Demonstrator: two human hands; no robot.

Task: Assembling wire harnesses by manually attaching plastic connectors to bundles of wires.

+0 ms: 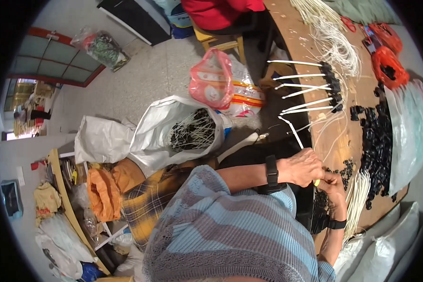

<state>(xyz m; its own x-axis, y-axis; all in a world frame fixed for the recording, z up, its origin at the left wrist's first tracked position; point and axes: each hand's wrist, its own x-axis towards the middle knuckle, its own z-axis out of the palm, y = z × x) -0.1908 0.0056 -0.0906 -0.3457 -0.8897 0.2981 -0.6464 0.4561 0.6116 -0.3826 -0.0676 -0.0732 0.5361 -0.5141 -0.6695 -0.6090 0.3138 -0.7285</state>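
Observation:
My left hand (300, 167) is closed at the table's near edge, with a white cord (293, 130) coming out of it and bending at its far end. Close beside it, my right hand (332, 185) has its fingers pinched together. A small yellow-green piece (317, 182) shows between the two hands; what the right fingers grip is hidden. Beyond the hands, several white cords with black end pieces (331, 87) lie side by side, their white ends jutting over the edge. Small black parts (346, 171) lie next to my right hand, and a bundle of cream cords (358, 199) lies beside its wrist.
On the wooden table (350, 129) are a pile of black parts (376, 150), a clear plastic bag (404, 136), red bags (389, 66) and loose white cord (336, 44). A white sack (148, 136) of black-and-white pieces and a pink bag (211, 80) stand on the floor.

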